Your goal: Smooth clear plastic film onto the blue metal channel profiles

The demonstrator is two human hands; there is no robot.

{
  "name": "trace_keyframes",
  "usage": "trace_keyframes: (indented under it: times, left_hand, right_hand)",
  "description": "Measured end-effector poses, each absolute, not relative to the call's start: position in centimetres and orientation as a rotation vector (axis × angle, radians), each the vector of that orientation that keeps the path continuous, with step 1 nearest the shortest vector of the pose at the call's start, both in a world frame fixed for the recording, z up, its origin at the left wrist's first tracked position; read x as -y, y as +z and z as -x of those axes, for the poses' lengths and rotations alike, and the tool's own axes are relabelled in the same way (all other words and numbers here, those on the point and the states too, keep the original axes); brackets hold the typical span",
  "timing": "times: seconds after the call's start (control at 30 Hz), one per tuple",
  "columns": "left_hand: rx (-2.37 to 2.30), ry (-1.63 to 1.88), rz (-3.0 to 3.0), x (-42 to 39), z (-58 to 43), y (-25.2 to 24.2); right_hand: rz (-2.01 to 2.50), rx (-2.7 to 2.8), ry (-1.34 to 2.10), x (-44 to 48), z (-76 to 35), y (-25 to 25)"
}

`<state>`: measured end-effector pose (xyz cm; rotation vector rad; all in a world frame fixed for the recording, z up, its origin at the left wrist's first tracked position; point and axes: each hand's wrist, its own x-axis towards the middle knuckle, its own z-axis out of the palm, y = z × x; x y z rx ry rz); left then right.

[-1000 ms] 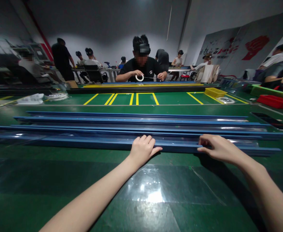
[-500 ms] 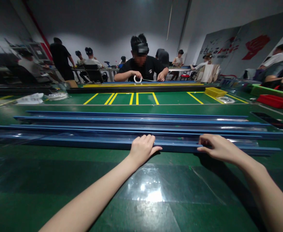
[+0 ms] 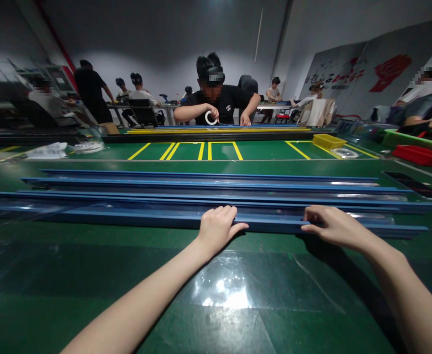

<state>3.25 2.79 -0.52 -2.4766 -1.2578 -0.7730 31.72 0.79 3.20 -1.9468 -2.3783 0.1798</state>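
A dim workroom with a grey wall lies behind a broad green table [image 3: 179, 334], where a co-worker [image 3: 234, 101] bends over the far edge.

The right hand [image 3: 321, 221] pinches the near wall of the front blue rail [image 3: 127, 220], thumb outside and fingers curled within. The left hand [image 3: 217, 228] lies over that same wall, its thumb stretched out along the table side; its fingertips are hidden, so I cannot tell how firmly it holds. The rail runs lengthwise across the table, parallel to the far edge.

The step looks like steadying or seating this wall. It would be done best with level, matching pressure from both hands, squeezing lightly, since a thin wall could bend or tip if one side pulls harder.

Close behind, more blue rails [image 3: 208, 174] lie side by side, leaving little finger room on that side. Clear film [image 3: 293, 285] lies flat toward the near edge, beneath the arms, and may slip or snag if a wrist drags. Toward the table's right side are a dark flat device [image 3: 417, 187] and a red tray [image 3: 420, 156]; a yellow tray [image 3: 328, 146] is farther back, well apart from the hands.
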Motion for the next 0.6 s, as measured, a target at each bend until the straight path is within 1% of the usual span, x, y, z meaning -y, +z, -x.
trace_keyframes:
  times: [0.17,0.27,0.43,0.6]
  left_hand:
    - [1.257,-0.767,2.496,-3.0,-3.2,-0.5]
    - [1.228,-0.779,2.476,-3.0,-3.2,-0.7]
    - [1.134,-0.765,2.4,-3.0,-3.2,-1.1]
    - [1.1,-0.749,2.398,-3.1,-3.3,-1.4]
  right_hand:
    - [1.948,2.403,0.187,-0.9,-31.8,3.2]
    - [1.949,2.417,0.132,-0.7,-31.7,3.2]
    - [1.894,2.471,-0.064,-0.4,-30.9,3.0]
    - [1.829,2.532,-0.284,-0.6,-29.6,1.7]
